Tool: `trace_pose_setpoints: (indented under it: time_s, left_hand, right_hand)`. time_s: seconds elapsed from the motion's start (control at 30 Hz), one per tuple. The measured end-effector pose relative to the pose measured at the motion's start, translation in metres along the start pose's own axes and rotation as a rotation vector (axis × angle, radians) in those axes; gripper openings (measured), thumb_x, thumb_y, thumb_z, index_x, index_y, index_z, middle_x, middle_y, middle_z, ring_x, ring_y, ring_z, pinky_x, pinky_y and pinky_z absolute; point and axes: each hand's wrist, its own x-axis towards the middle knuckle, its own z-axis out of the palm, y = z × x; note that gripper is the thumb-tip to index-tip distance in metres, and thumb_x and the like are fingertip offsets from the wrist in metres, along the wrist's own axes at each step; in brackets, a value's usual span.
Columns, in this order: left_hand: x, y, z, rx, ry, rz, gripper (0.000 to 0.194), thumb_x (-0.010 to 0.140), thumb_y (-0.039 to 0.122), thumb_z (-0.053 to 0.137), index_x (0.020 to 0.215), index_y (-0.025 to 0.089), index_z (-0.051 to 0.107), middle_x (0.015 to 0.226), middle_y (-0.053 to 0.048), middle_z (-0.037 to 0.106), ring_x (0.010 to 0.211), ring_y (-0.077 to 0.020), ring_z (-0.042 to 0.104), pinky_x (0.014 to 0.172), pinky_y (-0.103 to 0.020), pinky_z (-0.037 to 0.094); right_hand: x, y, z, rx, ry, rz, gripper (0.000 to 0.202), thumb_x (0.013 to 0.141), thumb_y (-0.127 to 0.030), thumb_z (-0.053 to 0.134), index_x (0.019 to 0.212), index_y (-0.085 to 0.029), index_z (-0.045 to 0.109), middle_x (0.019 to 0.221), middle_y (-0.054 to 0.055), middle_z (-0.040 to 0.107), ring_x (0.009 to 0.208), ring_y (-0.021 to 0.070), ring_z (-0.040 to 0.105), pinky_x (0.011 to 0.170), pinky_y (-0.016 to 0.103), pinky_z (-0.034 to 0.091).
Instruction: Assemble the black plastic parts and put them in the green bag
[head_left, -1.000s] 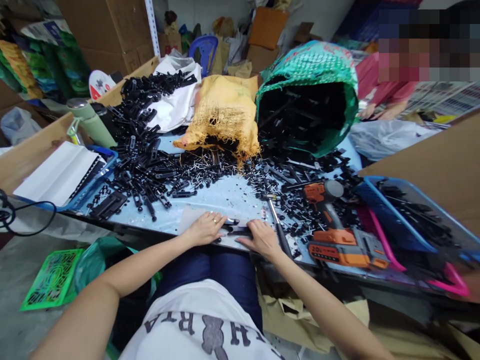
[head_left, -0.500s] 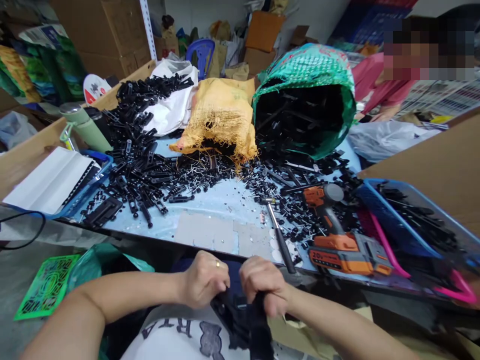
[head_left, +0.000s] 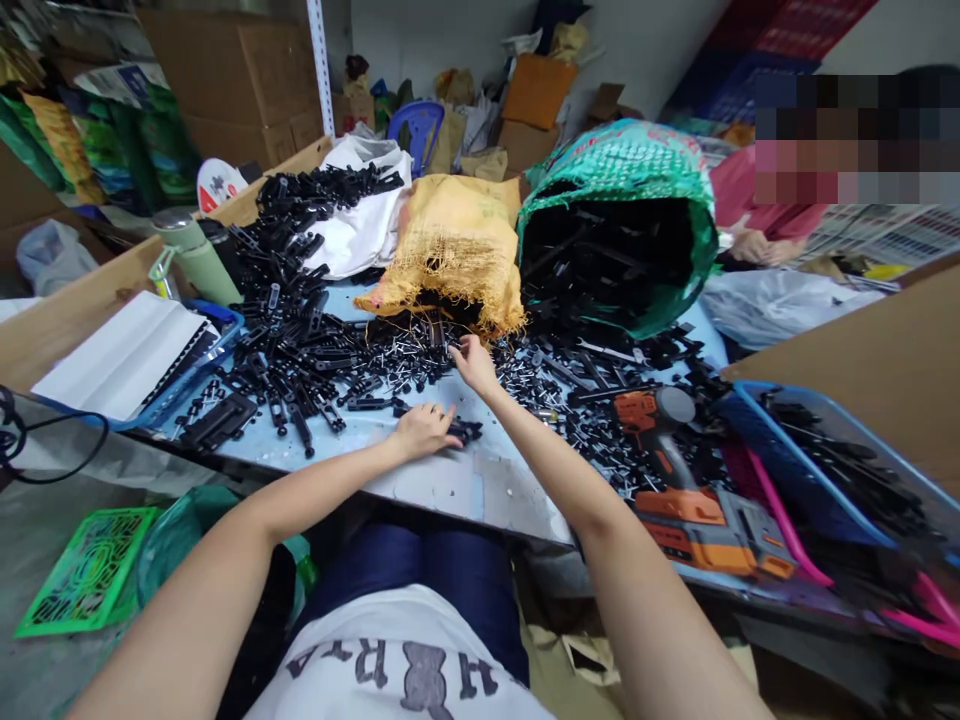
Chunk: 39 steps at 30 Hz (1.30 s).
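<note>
My left hand (head_left: pixel 427 431) rests over a black plastic part (head_left: pixel 466 431) on the table, its fingers closed over it and the part's end sticking out to the right. Farther forward, my right hand (head_left: pixel 474 364) reaches to the edge of a pile of small screws (head_left: pixel 405 358), thumb and fingers apart. Nothing shows in that hand, though its fingertips are small and partly turned away. Just beyond them lies the frayed mouth of a yellow woven sack (head_left: pixel 450 235). Grey plates (head_left: pixel 517 495) lie at the table's near edge.
Black parts (head_left: pixel 285 345) are heaped at left. A green sack (head_left: pixel 615 170) full of black pieces stands behind. At right are an orange cordless drill (head_left: pixel 682 500) and a blue basket (head_left: pixel 825 400). A person in a pink sleeve (head_left: pixel 795 205) sits across the table.
Both hands have moved from my lap, where they gripped a black object, forward onto the table. The left now covers a black part; the right has reached the screws.
</note>
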Motion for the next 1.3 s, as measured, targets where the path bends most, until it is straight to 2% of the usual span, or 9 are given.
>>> trace_pose_setpoints:
  time_s: [0.13,0.3,0.43,0.6,0.77,0.97,1.03,1.13,1.3]
  left_hand:
    - [0.028,-0.010,-0.013,0.074,0.110,-0.017,0.049,0.084,0.046,0.051,0.118,0.010,0.052,0.115,-0.015,0.054,0.119,-0.0279,0.040,0.098,-0.040,0.032]
    - [-0.002,-0.062,-0.049,0.138,0.104,-0.367,0.029,0.086,0.024,0.045,0.111,0.012,0.054,0.110,-0.014,0.054,0.106,-0.0263,0.046,0.086,-0.038,0.038]
    - [-0.037,-0.126,-0.065,0.251,-0.022,-0.741,0.027,0.083,0.014,0.040,0.103,0.008,0.057,0.104,-0.017,0.054,0.101,-0.0294,0.046,0.081,-0.039,0.039]
    - [-0.052,-0.160,-0.066,0.229,-0.175,-0.722,0.025,0.086,0.025,0.044,0.097,0.009,0.059,0.105,-0.018,0.055,0.103,-0.0303,0.047,0.080,-0.036,0.041]
    - [-0.061,-0.142,-0.085,0.122,-0.082,-0.658,0.033,0.092,0.034,0.033,0.104,0.012,0.054,0.094,-0.013,0.057,0.091,-0.0251,0.055,0.078,-0.033,0.043]
    - [-0.065,-0.064,-0.112,-0.026,-0.156,-0.343,0.020,0.083,0.015,0.043,0.098,0.017,0.056,0.098,-0.008,0.054,0.084,-0.0195,0.057,0.074,-0.028,0.044]
    - [-0.061,-0.034,-0.096,-0.064,-0.258,-0.230,0.033,0.077,0.000,0.038,0.102,0.015,0.053,0.089,-0.008,0.056,0.080,-0.0189,0.056,0.072,-0.028,0.044]
    - [-0.059,-0.004,-0.057,-0.137,-0.257,-0.092,0.037,0.076,-0.002,0.038,0.104,0.017,0.052,0.083,-0.008,0.057,0.088,-0.0213,0.055,0.078,-0.031,0.043]
    - [-0.071,0.001,-0.015,-0.259,-0.139,-0.109,0.026,0.084,0.015,0.046,0.109,0.016,0.052,0.100,-0.011,0.058,0.098,-0.0235,0.053,0.084,-0.037,0.045]
  right_hand:
    - [0.051,-0.028,0.024,-0.098,0.021,0.121,0.055,0.090,-0.042,0.046,0.121,0.001,0.034,0.103,0.020,0.058,0.094,0.0205,0.054,0.083,0.037,0.042]
    - [0.069,-0.043,0.035,-0.178,-0.014,0.220,0.046,0.083,-0.030,0.059,0.117,-0.005,0.043,0.102,0.013,0.058,0.090,0.0194,0.057,0.078,0.036,0.047]
    - [0.050,-0.030,0.021,-0.243,0.012,0.192,0.034,0.080,-0.016,0.054,0.108,0.002,0.046,0.114,0.026,0.048,0.106,0.0288,0.049,0.084,0.039,0.043]
    - [-0.008,0.002,0.000,-0.287,0.028,0.106,0.036,0.085,-0.018,0.046,0.118,-0.006,0.042,0.105,0.019,0.053,0.096,0.0268,0.054,0.081,0.038,0.044]
    - [-0.079,0.041,-0.019,-0.206,0.219,-0.059,0.044,0.089,-0.043,0.043,0.121,-0.012,0.044,0.102,0.016,0.054,0.096,0.0285,0.052,0.081,0.041,0.044]
    - [-0.141,0.059,-0.036,-0.009,0.449,-0.198,0.040,0.087,-0.040,0.047,0.118,-0.016,0.045,0.102,0.014,0.054,0.095,0.0267,0.051,0.083,0.042,0.043]
    - [-0.154,0.057,-0.038,-0.005,0.403,-0.322,0.042,0.086,-0.035,0.049,0.122,-0.016,0.043,0.106,0.014,0.054,0.098,0.0264,0.051,0.085,0.042,0.043]
    - [-0.170,0.049,-0.032,-0.153,0.080,-0.515,0.040,0.085,-0.027,0.050,0.123,-0.017,0.046,0.111,0.014,0.055,0.102,0.0262,0.050,0.086,0.041,0.042]
    - [-0.177,0.036,-0.017,-0.301,-0.108,-0.619,0.034,0.086,-0.021,0.047,0.120,-0.017,0.051,0.110,0.010,0.059,0.104,0.0223,0.051,0.095,0.046,0.036]
